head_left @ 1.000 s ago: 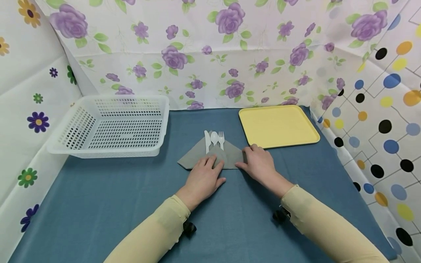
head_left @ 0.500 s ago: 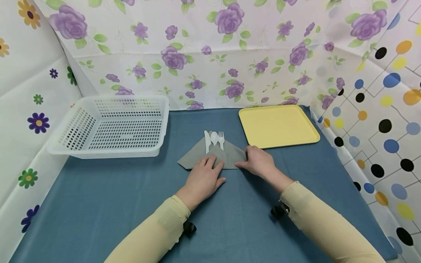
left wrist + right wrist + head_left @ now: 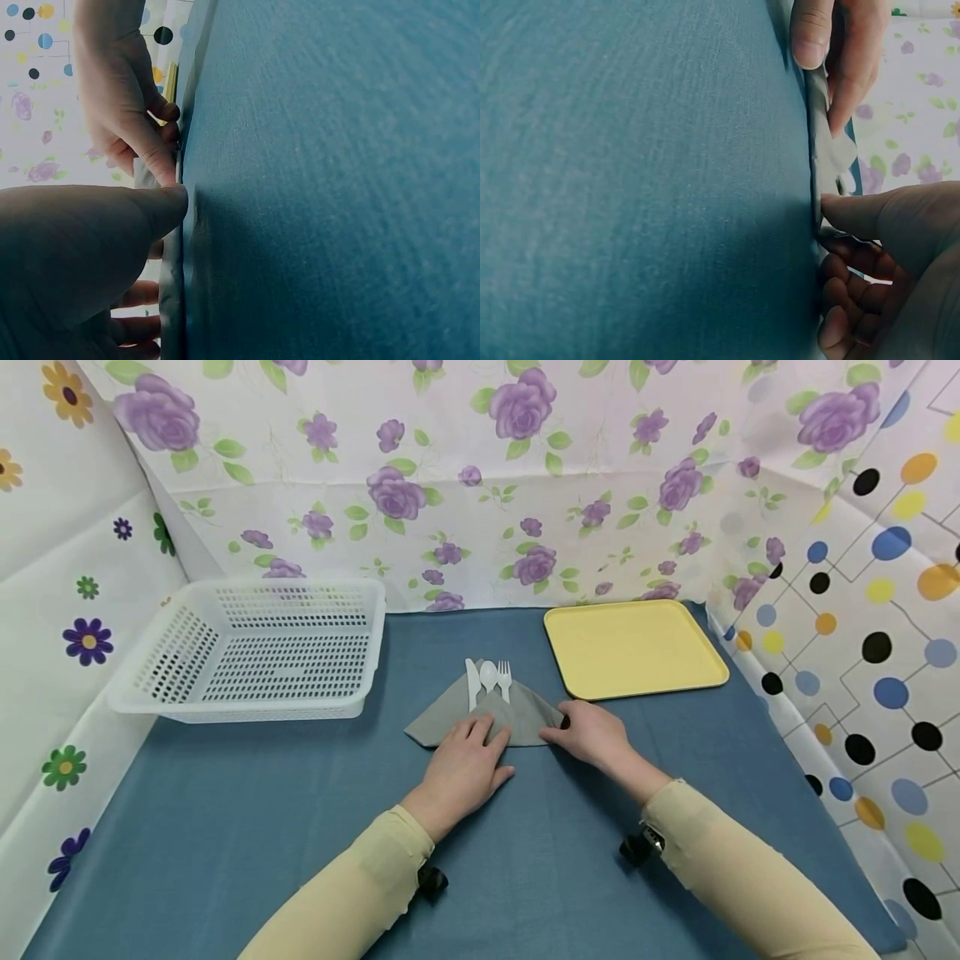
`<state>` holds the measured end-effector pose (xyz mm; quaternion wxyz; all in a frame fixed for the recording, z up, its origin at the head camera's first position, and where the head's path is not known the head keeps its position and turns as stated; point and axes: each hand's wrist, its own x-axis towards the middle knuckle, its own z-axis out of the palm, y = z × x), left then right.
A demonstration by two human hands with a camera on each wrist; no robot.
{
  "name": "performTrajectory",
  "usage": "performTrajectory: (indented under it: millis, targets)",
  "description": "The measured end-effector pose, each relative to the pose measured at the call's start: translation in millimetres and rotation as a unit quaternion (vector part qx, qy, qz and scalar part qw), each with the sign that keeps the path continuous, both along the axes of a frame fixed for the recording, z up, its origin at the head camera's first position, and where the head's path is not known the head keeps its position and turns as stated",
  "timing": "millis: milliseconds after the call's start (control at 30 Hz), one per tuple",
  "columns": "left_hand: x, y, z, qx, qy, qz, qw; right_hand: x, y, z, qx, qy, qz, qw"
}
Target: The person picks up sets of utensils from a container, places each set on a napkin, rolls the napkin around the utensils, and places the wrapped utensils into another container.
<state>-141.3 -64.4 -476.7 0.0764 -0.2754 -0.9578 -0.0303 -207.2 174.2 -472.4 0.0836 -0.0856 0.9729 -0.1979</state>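
A grey cloth napkin (image 3: 442, 717), folded into a triangle, lies at the middle of the blue-covered table. Tucked under its front flap are a white knife (image 3: 472, 682), a spoon (image 3: 489, 674) and a fork (image 3: 505, 678), their upper ends showing side by side. With fingers spread, my left hand (image 3: 461, 770) presses on the flap below the cutlery. My right hand (image 3: 594, 735) pinches the napkin's right corner between thumb and forefinger. In the right wrist view the thumb lies on the cloth (image 3: 825, 165) and the other fingers (image 3: 847, 289) curl underneath.
A white perforated plastic basket (image 3: 360, 689) stands at the back left. At the back right lies a yellow rectangular tray (image 3: 637, 647), its front edge just beyond my right hand. Patterned cloths (image 3: 480, 510) hang behind the table and along both sides.
My right fingers have tightened on the napkin's right corner, which now lifts slightly. My left hand, the cutlery, the basket and the tray have stayed put.
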Motion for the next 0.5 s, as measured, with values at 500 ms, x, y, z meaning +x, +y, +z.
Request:
performTrajectory:
  millis: [500]
  targets:
    - [0.5, 0.1, 3.5, -0.001, -0.007, 0.002, 1.0, 8.1, 2.1, 4.6, -0.09, -0.011, -0.024, 0.996]
